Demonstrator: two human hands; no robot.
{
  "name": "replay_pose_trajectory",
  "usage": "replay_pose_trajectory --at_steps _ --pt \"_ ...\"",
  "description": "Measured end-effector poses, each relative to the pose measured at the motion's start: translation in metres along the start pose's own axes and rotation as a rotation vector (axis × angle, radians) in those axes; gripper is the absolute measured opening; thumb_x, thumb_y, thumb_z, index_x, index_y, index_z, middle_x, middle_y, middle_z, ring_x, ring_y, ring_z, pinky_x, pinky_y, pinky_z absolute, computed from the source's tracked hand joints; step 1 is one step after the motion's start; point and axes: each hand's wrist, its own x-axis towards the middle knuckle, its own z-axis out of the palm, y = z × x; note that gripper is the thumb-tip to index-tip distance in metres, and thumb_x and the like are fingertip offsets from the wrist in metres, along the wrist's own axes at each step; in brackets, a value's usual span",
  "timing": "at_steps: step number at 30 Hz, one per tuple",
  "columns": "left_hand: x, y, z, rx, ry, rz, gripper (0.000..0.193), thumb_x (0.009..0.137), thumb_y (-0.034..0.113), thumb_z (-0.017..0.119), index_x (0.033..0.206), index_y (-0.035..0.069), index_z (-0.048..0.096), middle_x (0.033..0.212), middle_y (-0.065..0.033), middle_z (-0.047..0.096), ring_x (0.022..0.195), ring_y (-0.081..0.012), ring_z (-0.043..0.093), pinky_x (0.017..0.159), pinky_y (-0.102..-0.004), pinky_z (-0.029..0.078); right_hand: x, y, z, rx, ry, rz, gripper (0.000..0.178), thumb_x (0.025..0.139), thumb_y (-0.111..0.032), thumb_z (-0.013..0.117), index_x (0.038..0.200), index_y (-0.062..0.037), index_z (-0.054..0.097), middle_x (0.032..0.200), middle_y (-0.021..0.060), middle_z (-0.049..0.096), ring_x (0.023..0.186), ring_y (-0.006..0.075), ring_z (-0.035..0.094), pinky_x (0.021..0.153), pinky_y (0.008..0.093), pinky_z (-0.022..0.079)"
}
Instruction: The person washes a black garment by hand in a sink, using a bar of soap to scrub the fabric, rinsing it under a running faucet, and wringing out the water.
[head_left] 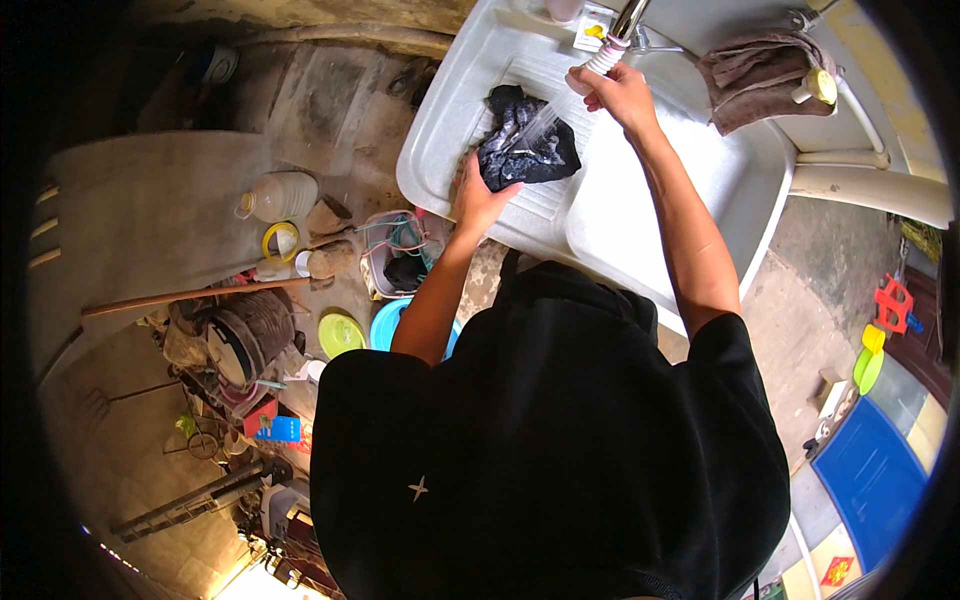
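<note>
A black short-sleeved top (560, 430) bears a pale star (418, 488)

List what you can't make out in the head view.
Head view:
Left hand: some fingers, hidden by the black cloth.
Sink: right bowl's floor, washed out by glare.
Chrome tap: upper end, cut off by the top edge.
Blue basin: partly hidden by the left forearm.

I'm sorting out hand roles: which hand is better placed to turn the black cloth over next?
Probably the left hand: it touches the near edge of the black cloth, while the right hand holds the white spout, whose water runs onto the cloth.
</note>
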Motion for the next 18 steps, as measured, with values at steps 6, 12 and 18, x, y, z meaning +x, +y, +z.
replay_pose_trajectory --at_steps 6,12,18 --pt "-0.002 0.015 -0.008 -0.031 -0.018 -0.037 0.097 0.064 0.034 0.091 0.142 0.003 0.042 0.127 -0.0206 0.061 0.116 -0.0369 0.06 0.099 -0.0437 0.047 0.006 0.004 0.007 0.074 0.0 -0.01 0.04 0.078 -0.032 0.081 0.093 0.0034 0.07 0.08 0.0101 0.071 0.062 0.0135 0.067 0.061 0.0269 0.056" --pt "-0.001 0.004 -0.002 -0.076 -0.01 -0.01 0.1 0.064 0.037 0.091 0.143 0.003 0.041 0.127 -0.0214 0.06 0.118 -0.0373 0.059 0.1 -0.0445 0.046 0.013 0.007 0.012 0.04 0.012 -0.016 0.041 0.079 -0.033 0.081 0.095 0.0026 0.071 0.082 0.01 0.073 0.064 0.0134 0.068 0.062 0.0269 0.055" --pt "-0.002 0.008 -0.003 -0.025 0.013 -0.021 0.102 0.063 0.039 0.091 0.144 0.003 0.041 0.128 -0.022 0.06 0.118 -0.0386 0.058 0.101 -0.0456 0.045 0.014 0.008 0.016 -0.002 0.046 -0.038 0.042 0.079 -0.036 0.081 0.097 0.0011 0.072 0.083 0.0091 0.074 0.067 0.0132 0.07 0.065 0.0275 0.055"
